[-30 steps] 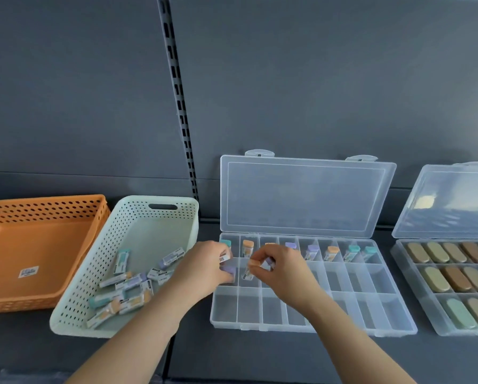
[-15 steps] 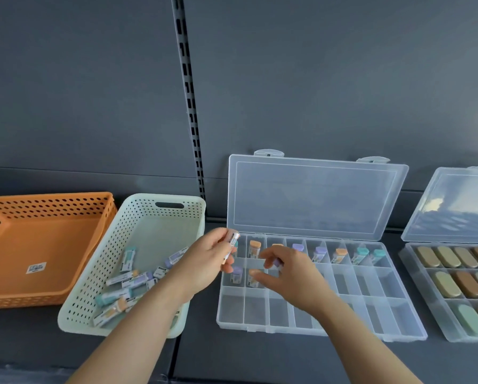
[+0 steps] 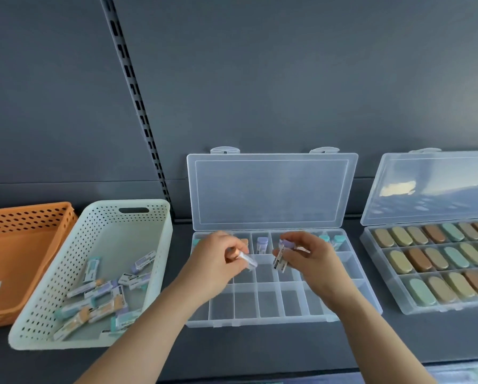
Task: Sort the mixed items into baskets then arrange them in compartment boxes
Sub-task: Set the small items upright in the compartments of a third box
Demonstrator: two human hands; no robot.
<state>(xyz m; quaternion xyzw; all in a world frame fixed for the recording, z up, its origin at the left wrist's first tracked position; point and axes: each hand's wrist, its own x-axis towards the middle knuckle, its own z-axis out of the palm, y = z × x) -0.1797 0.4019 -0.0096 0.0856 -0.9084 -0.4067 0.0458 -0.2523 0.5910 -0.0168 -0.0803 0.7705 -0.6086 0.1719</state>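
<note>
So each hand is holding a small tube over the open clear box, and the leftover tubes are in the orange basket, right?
No. The head view shows the leftover tubes in the pale perforated basket, not the orange basket. Left hand and right hand do each hold a tube over the clear box.

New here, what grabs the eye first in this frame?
At centre, the left hand pinches a clear tube and the right hand a purple-capped tube over the open compartment box. To its left sits a white basket of loose tubes. At right is a second box packed with pastel oval pieces.
</note>
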